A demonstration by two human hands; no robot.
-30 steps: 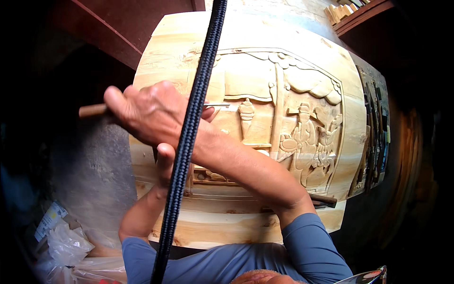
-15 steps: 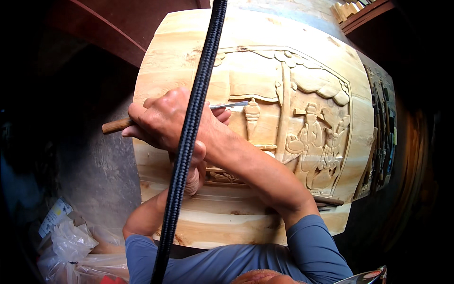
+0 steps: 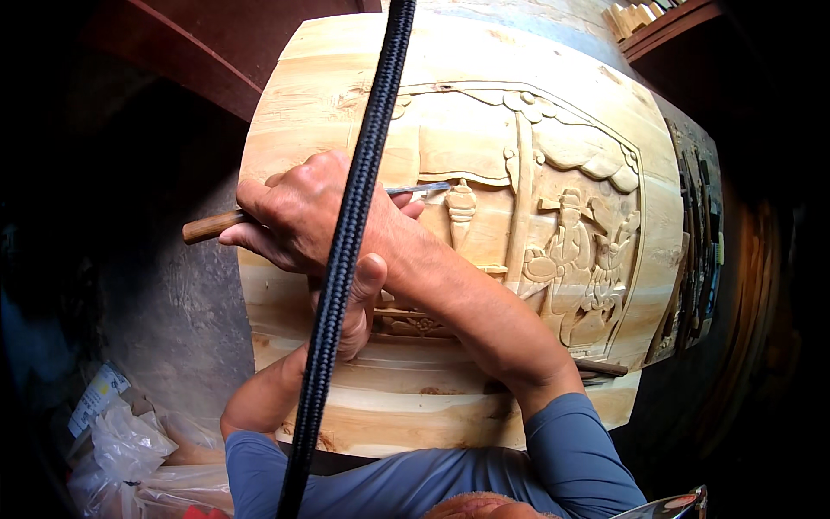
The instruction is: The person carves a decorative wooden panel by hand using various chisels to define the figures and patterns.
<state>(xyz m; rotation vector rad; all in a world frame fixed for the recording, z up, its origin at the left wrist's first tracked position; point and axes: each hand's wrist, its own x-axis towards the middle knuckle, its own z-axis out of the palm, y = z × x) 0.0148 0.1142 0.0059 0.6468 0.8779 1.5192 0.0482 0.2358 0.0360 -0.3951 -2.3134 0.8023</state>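
My right hand is closed around the wooden handle of a carving chisel, whose butt sticks out on the left. The chisel's narrow metal blade points right, its tip at the top of a carved tapering, torch-like shape on a pale wooden relief panel. My left hand is tucked under my right wrist, thumb up; most of it is hidden. Fingertips show beside the blade, but I cannot tell for certain which hand they belong to.
A black braided cord crosses the view in front of my hands. Several long tools lie at the panel's right. Another wooden-handled tool rests at its near right edge. A clear plastic bag sits lower left, with dark red furniture behind.
My right hand and the chisel have shifted slightly left, drawing the blade tip back a little. My left thumb has moved slightly at my right wrist.
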